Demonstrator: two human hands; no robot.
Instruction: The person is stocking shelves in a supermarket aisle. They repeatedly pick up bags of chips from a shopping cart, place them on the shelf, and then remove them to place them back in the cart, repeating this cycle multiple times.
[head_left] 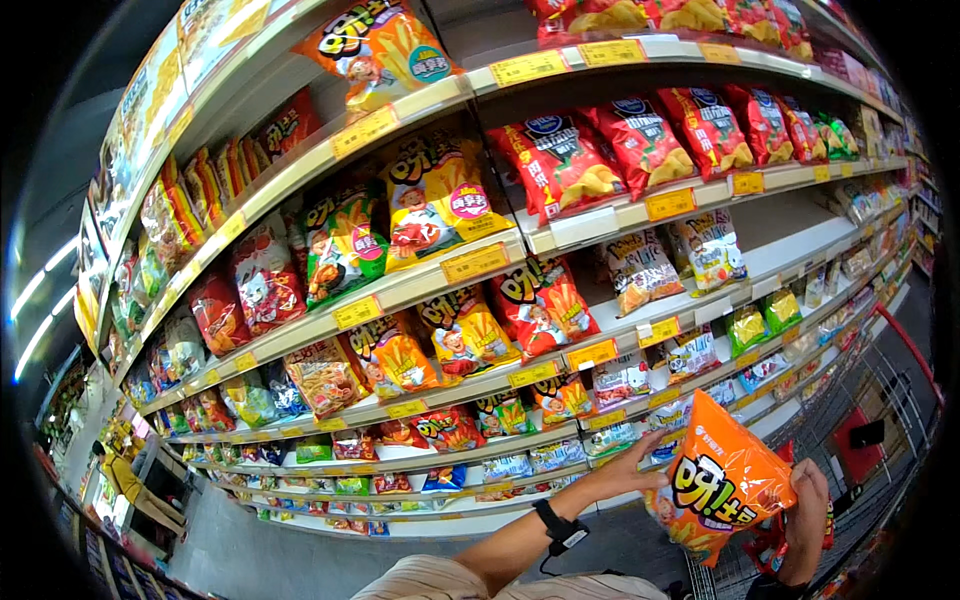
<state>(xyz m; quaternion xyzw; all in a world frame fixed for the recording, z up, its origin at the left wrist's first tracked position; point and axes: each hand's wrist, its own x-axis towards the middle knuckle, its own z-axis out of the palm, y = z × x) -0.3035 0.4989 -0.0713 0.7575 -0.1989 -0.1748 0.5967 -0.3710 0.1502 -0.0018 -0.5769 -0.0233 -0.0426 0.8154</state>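
The person stands close to a long run of shop shelves [440, 270] packed with snack bags, and holds an orange snack bag [725, 488] low at the right, in front of the lower shelves and above a wire shopping cart [880, 420]. The left hand [632, 468] lies against the bag's left edge with the fingers spread and stretched out flat; a black wristband [556, 526] sits on that forearm. The right hand [806, 500] grips the bag's lower right side, fingers curled round behind it, so most of them are hidden by the bag. A red packet [770, 545] shows just under the orange bag, by the right hand; whether that hand also holds it I cannot tell.

Nothing stands between the bag and the shelves. The boards carry yellow price tags [475, 263] along their front edges. Red bags [640, 140] fill the upper right shelf, orange and yellow bags [435, 195] the middle, and smaller green and blue packets [500, 465] lie on the lowest boards. The shelves bend away to both sides.

The floor [260, 560] is plain grey. Strip lights [40, 290] glow at the far left. The cart has a red handle [912, 345], and a dark flat thing [865, 433] lies in it.
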